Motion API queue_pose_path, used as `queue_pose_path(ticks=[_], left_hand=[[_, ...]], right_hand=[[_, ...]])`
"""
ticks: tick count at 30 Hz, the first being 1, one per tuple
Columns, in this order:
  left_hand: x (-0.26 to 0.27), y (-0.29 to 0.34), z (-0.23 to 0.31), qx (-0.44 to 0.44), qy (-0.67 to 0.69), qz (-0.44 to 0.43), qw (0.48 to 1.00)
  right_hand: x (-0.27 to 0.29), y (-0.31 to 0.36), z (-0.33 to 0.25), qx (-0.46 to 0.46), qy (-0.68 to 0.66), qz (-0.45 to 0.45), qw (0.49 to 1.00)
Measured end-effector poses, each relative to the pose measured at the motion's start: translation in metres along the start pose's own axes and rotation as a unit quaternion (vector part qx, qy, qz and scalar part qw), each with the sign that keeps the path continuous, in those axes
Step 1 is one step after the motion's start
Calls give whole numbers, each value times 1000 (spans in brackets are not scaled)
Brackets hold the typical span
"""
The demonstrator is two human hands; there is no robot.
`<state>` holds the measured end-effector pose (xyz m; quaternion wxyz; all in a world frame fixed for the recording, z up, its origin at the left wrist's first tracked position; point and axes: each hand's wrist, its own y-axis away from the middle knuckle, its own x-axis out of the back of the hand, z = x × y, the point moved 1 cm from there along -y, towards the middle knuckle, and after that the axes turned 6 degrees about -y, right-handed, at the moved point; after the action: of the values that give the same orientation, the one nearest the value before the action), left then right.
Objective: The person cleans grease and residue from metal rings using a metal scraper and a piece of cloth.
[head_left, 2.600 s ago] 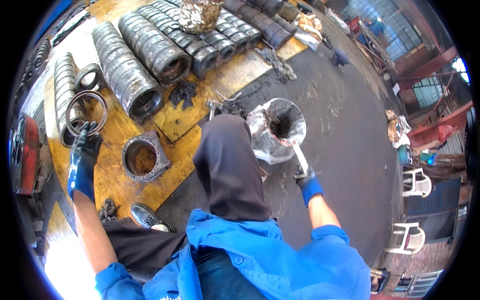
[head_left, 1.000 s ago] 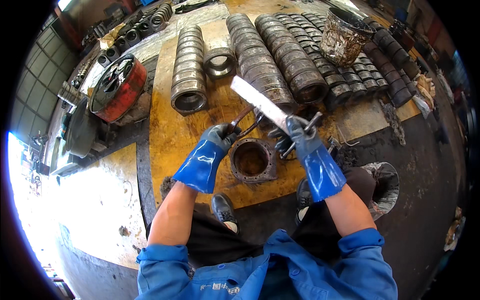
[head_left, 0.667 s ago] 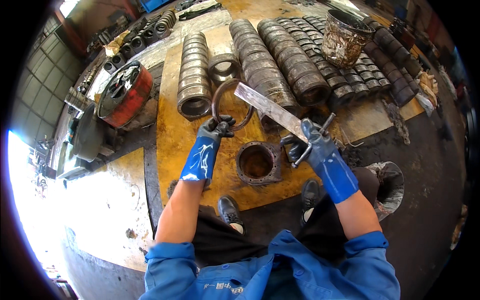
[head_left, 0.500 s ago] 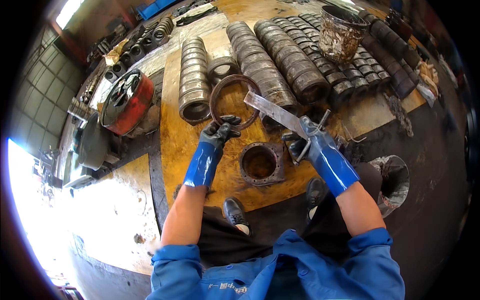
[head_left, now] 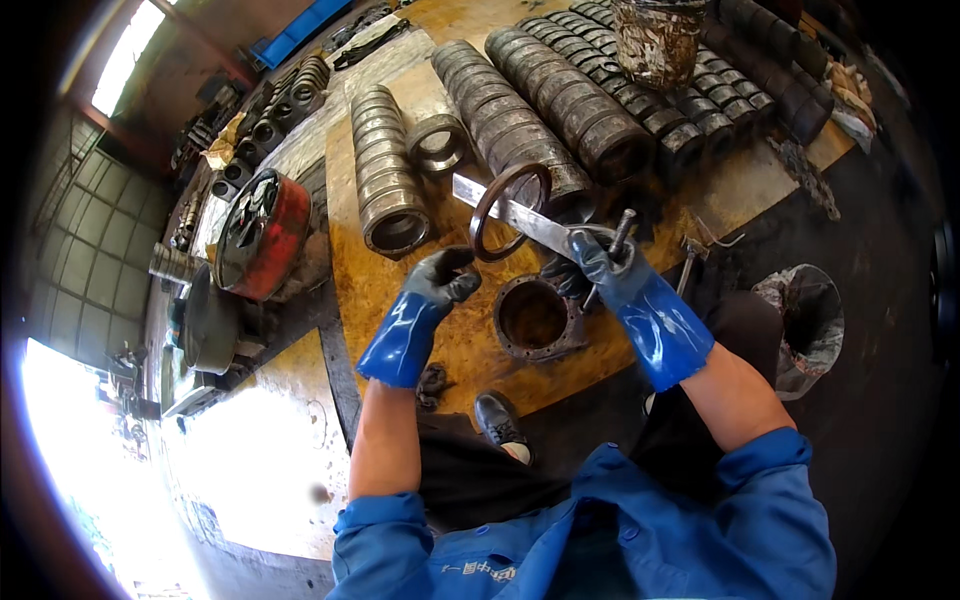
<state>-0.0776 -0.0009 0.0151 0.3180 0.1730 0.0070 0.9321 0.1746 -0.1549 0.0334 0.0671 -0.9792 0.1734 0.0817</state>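
Observation:
My right hand (head_left: 605, 262), in a blue and grey rubber glove, grips a flat metal bar (head_left: 550, 232). A metal rod (head_left: 621, 234) sticks up through that same hand, beside the bar's end. Around the bar is a brown metal ring (head_left: 477, 232), in the air in front of me. My left hand (head_left: 443, 277), gloved alike, is just left of the ring's lower edge; its fingers are bent, with thumb and forefinger apart and nothing between them. Below lies a metal housing (head_left: 574, 328) with a round hole and a rim of small bolt holes.
Rows of metal cylinders (head_left: 505, 110) lie beyond on yellow-stained board (head_left: 350, 190), with a short loose collar (head_left: 437, 143) nearby. A dirty bucket (head_left: 657, 45) stands on the far right rows. On the left is a red drum (head_left: 285, 240); an open container (head_left: 800, 330) stands at right.
My left hand has let go of the ring and drawn slightly down from it. The ring has come onto the bar, which now passes through it. My view has shifted a little.

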Motion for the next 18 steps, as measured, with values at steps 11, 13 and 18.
queue_pose_path(ticks=[11, 13, 18], left_hand=[[-27, 0, 38, -27, -226, 100, 969], [-11, -3, 14, -91, -224, 132, 961], [19, 6, 5, -25, -68, 162, 984]], right_hand=[[-19, 13, 2, 144, 112, -116, 976], [-14, 8, 29, 65, -132, -156, 977], [3, 3, -26, 341, 256, -203, 882]])
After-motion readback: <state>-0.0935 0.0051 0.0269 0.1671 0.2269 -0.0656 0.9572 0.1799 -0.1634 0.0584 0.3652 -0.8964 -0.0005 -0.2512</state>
